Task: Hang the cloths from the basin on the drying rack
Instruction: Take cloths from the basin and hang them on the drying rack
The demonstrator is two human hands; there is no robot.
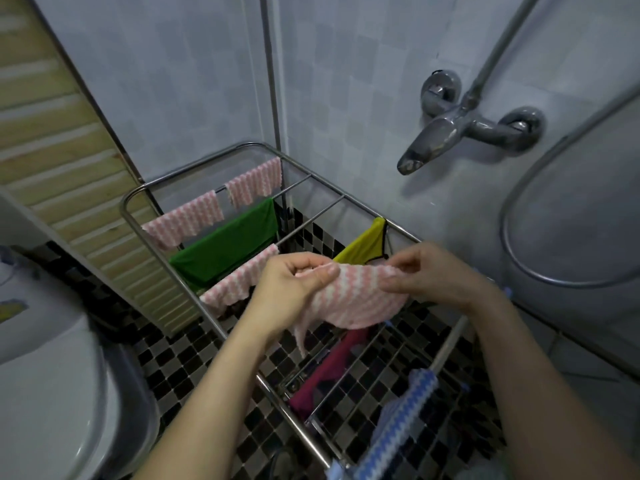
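Both hands are gripping the same pink-and-white cloth (pixel 360 299), dead centre of the frame. The left hand (pixel 298 282) pinches its left end and the right hand (pixel 433 271) pinches its right end, so they're apart with the cloth stretched between them. Its long axis runs left to right, roughly in line with the rods of the steel drying rack (pixel 242 146), and it's held over the rack's middle, not draped yet. There's a gap between another hung pink cloth (pixel 242 275) and the yellow cloth (pixel 367 244), just beyond the hands, so I'd guess it goes there. The cloth looks nubby, zigzag-ribbed and floppy. The green cloth (pixel 225 244) behind looks smooth.
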